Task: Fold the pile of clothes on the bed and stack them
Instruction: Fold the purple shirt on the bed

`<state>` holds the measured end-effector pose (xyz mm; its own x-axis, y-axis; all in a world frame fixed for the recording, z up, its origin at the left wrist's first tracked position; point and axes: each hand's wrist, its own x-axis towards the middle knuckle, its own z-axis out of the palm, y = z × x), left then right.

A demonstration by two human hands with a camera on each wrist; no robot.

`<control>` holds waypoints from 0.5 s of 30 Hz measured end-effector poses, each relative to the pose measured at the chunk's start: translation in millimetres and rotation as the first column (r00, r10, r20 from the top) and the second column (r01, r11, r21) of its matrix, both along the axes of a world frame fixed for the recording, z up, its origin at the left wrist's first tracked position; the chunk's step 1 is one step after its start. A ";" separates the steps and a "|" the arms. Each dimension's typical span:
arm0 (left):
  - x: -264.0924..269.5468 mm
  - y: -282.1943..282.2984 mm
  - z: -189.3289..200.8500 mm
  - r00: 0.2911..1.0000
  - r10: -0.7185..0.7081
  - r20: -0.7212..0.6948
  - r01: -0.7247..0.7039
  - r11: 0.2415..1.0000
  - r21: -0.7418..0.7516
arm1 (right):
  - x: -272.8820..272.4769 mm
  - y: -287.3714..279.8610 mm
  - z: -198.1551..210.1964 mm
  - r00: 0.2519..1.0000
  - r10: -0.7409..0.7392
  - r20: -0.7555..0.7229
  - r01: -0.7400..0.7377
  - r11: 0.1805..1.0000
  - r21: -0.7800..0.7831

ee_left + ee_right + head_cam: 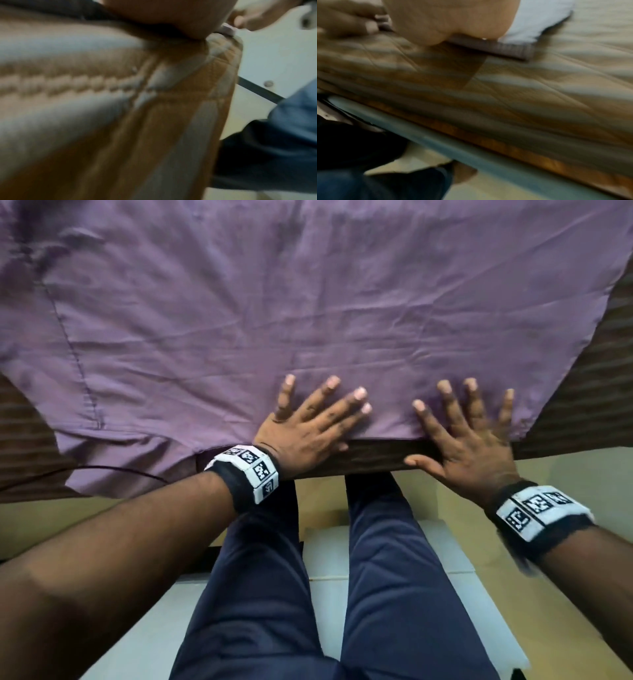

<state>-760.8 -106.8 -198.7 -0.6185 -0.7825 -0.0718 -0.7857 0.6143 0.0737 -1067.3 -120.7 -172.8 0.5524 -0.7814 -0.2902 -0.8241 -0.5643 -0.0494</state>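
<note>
Left hand (301, 433) and right hand (469, 436) — fingers spread — press the purple garment (274, 313) flat.

Wearing black wristbands (236, 486) carrying white blocks printed with black square codes on both bare forearms; navy trousers (263, 594) covering both legs, no sleeves showing.

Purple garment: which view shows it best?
Head view: the purple garment lies spread flat across the bed, both hands pressing its near edge. The left wrist view shows almost none of it; the right wrist view only a blurred corner.
</note>
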 end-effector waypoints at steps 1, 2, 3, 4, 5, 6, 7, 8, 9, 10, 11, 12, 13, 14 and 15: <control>-0.4 3.9 -0.3 0.999 -0.033 0.003 0.033 0.999 -0.011 | 15.8 -4.0 -3.3 0.999 0.026 0.022 -0.026 1.000 0.005; -1.5 7.3 0.2 0.999 -0.041 -0.002 0.041 0.999 -0.009 | 31.6 -4.6 -5.9 0.997 0.073 0.023 -0.073 0.997 0.018; -0.1 11.4 1.6 0.999 -0.039 -0.017 0.039 0.999 0.012 | 42.8 -0.4 -8.1 0.992 0.129 0.008 -0.129 0.991 0.037; 2.4 15.3 2.8 0.998 -0.060 -0.036 0.061 0.997 0.046 | 44.1 6.8 -10.0 0.983 0.182 -0.024 -0.181 0.982 0.061; 8.2 19.9 4.8 0.994 -0.094 -0.051 0.098 0.991 0.086 | 38.2 15.7 -10.5 0.973 0.226 -0.053 -0.221 0.972 0.084; 17.1 23.7 7.9 0.991 -0.120 -0.059 0.126 0.985 0.119 | 29.5 22.3 -8.2 0.959 0.276 -0.071 -0.268 0.959 0.096; 26.3 27.7 12.5 0.991 -0.120 -0.064 0.128 0.982 0.141 | 20.8 26.6 -1.5 0.943 0.325 -0.074 -0.317 0.942 0.107; 37.4 30.2 19.1 0.995 -0.077 -0.069 0.087 0.985 0.152 | 16.9 26.6 7.3 0.929 0.364 -0.066 -0.355 0.928 0.109; 46.8 27.9 25.5 0.997 0.005 -0.080 0.008 0.987 0.158 | 18.1 22.3 16.5 0.925 0.377 -0.051 -0.370 0.922 0.112; 57.1 21.2 31.1 0.989 0.117 -0.086 -0.102 0.982 0.157 | 28.7 13.8 23.5 0.933 0.360 -0.016 -0.356 0.929 0.102; 70.9 10.9 34.8 0.965 0.250 -0.078 -0.236 0.960 0.153 | 49.5 2.2 26.1 0.943 0.333 0.029 -0.334 0.940 0.075; 85.1 -0.7 37.9 0.918 0.392 -0.052 -0.381 0.912 0.156 | 74.7 -11.5 25.8 0.950 0.304 0.066 -0.307 0.951 0.044; 104.6 -10.0 39.0 0.848 0.530 -0.012 -0.520 0.837 0.170 | 105.1 -25.5 21.4 0.955 0.281 0.096 -0.284 0.959 0.020; 123.8 -15.0 37.1 0.761 0.648 0.033 -0.642 0.744 0.186 | 133.6 -40.4 16.1 0.957 0.266 0.118 -0.270 0.963 0.021; 146.2 -12.7 34.3 0.665 0.743 0.083 -0.740 0.639 0.208 | 163.5 -52.6 9.6 0.952 0.272 0.140 -0.279 0.960 0.033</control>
